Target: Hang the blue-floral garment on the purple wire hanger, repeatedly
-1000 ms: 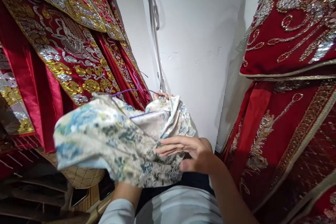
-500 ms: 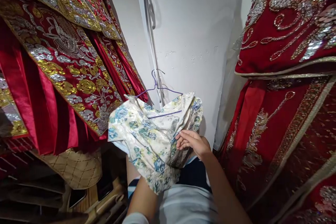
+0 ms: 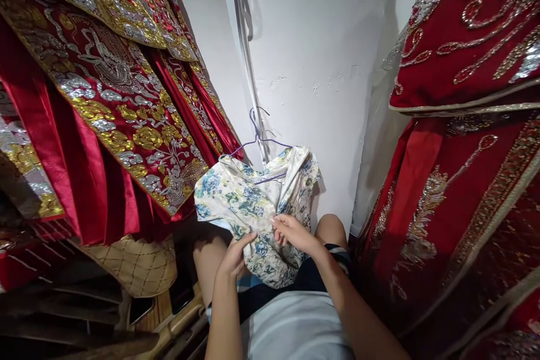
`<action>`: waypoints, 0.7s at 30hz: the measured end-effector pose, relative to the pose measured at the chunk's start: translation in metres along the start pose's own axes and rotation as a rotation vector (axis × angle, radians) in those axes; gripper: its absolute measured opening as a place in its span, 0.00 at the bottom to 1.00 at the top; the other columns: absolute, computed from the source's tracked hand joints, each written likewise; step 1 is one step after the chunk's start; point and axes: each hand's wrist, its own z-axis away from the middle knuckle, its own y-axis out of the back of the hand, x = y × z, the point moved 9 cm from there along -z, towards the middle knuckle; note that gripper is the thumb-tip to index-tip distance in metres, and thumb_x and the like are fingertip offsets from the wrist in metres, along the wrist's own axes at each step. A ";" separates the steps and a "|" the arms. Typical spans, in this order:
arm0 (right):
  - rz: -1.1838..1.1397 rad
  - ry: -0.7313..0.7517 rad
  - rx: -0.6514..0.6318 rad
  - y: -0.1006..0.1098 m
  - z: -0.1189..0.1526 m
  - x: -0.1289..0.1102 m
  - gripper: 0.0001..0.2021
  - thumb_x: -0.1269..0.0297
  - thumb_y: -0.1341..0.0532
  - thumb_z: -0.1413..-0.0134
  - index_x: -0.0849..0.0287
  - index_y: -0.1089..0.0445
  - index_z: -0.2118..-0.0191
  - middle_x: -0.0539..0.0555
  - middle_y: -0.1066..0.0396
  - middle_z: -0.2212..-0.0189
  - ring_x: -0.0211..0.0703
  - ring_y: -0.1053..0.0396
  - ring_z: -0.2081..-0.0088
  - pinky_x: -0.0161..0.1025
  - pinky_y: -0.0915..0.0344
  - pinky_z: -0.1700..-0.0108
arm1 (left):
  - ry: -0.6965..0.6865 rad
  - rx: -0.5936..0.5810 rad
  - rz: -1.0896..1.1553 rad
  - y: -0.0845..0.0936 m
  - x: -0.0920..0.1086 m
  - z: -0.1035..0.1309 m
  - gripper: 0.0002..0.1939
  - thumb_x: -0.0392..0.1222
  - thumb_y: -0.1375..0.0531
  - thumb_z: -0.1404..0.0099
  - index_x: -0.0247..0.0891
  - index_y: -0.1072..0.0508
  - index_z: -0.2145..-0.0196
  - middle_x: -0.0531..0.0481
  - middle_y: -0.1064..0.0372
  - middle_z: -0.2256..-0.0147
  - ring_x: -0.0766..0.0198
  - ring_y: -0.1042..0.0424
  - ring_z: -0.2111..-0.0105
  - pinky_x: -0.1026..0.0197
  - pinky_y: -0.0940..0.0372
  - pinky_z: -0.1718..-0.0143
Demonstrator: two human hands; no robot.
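A short-sleeved floral blouse (image 3: 248,197), white with blue, green and yellow flowers, hangs on a thin purple hanger (image 3: 270,140) in front of me. Its hem reaches down over my lap. My left hand (image 3: 235,254) grips the blouse low on its left side, thumb on top and the other fingers hidden beneath the cloth. Higher up, near the middle of the front, my right hand (image 3: 292,233) pinches the fabric between thumb and fingers. The hanger's hook shows against a pale metal rail.
Red garments with gold and silver embroidery (image 3: 139,124) hang at the left. More beaded red garments (image 3: 442,180) hang at the right. A white wall (image 3: 316,28) with a metal rail (image 3: 244,50) stands ahead. Below left are a quilted beige cushion (image 3: 139,264) and wooden furniture parts.
My left hand has come out from beneath the blouse and now holds its lower side. My right hand has shifted slightly left and down, and the hem has drawn up.
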 end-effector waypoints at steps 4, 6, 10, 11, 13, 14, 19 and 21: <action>-0.008 0.030 0.110 0.006 -0.007 0.003 0.19 0.44 0.45 0.40 0.56 0.39 0.70 0.46 0.36 0.82 0.35 0.38 0.81 0.32 0.43 0.78 | 0.079 0.012 0.030 -0.012 -0.007 0.004 0.17 0.37 0.29 0.59 0.33 0.24 0.68 0.45 0.24 0.73 0.46 0.23 0.60 0.52 0.29 0.58; -0.020 0.017 0.139 0.010 -0.010 0.008 0.18 0.46 0.45 0.39 0.56 0.40 0.69 0.45 0.35 0.82 0.35 0.38 0.81 0.32 0.45 0.79 | 0.114 0.015 0.037 -0.012 -0.010 0.005 0.17 0.38 0.29 0.59 0.33 0.25 0.69 0.46 0.25 0.74 0.45 0.23 0.60 0.53 0.30 0.59; -0.064 0.036 0.171 0.011 -0.014 0.007 0.15 0.54 0.44 0.40 0.56 0.42 0.73 0.45 0.36 0.83 0.32 0.40 0.83 0.31 0.48 0.79 | 0.195 -0.046 0.060 -0.012 -0.017 0.004 0.15 0.38 0.31 0.60 0.34 0.26 0.71 0.45 0.24 0.72 0.44 0.23 0.59 0.52 0.30 0.59; -0.069 0.034 0.187 0.011 -0.014 0.006 0.14 0.56 0.44 0.41 0.57 0.42 0.74 0.45 0.36 0.83 0.32 0.41 0.83 0.31 0.48 0.79 | 0.215 -0.054 0.065 -0.011 -0.019 0.004 0.15 0.37 0.32 0.60 0.34 0.27 0.71 0.45 0.24 0.73 0.44 0.23 0.59 0.52 0.29 0.59; -0.076 0.017 0.218 0.012 -0.013 0.005 0.13 0.60 0.44 0.43 0.57 0.43 0.76 0.45 0.36 0.84 0.31 0.41 0.84 0.31 0.48 0.79 | 0.231 -0.054 0.065 -0.010 -0.020 0.002 0.16 0.37 0.32 0.60 0.34 0.27 0.70 0.45 0.25 0.73 0.43 0.23 0.58 0.52 0.29 0.60; -0.078 0.011 0.229 0.012 -0.013 0.005 0.12 0.60 0.44 0.44 0.57 0.42 0.75 0.46 0.36 0.84 0.32 0.41 0.84 0.31 0.48 0.79 | 0.223 -0.049 0.062 -0.009 -0.019 0.001 0.17 0.37 0.32 0.60 0.34 0.27 0.69 0.45 0.25 0.72 0.44 0.23 0.58 0.52 0.29 0.60; -0.072 0.067 0.225 0.007 -0.009 -0.001 0.11 0.56 0.43 0.44 0.56 0.41 0.70 0.44 0.36 0.83 0.33 0.40 0.84 0.32 0.47 0.80 | 0.120 -0.045 0.038 -0.013 -0.013 -0.001 0.23 0.37 0.34 0.58 0.34 0.26 0.61 0.44 0.24 0.69 0.45 0.23 0.58 0.52 0.30 0.59; -0.085 0.074 0.224 0.006 -0.007 -0.003 0.12 0.55 0.43 0.44 0.56 0.41 0.72 0.43 0.39 0.84 0.33 0.41 0.84 0.32 0.48 0.80 | 0.100 -0.054 0.025 -0.014 -0.014 -0.003 0.23 0.37 0.34 0.59 0.34 0.26 0.61 0.44 0.24 0.69 0.45 0.24 0.58 0.52 0.30 0.58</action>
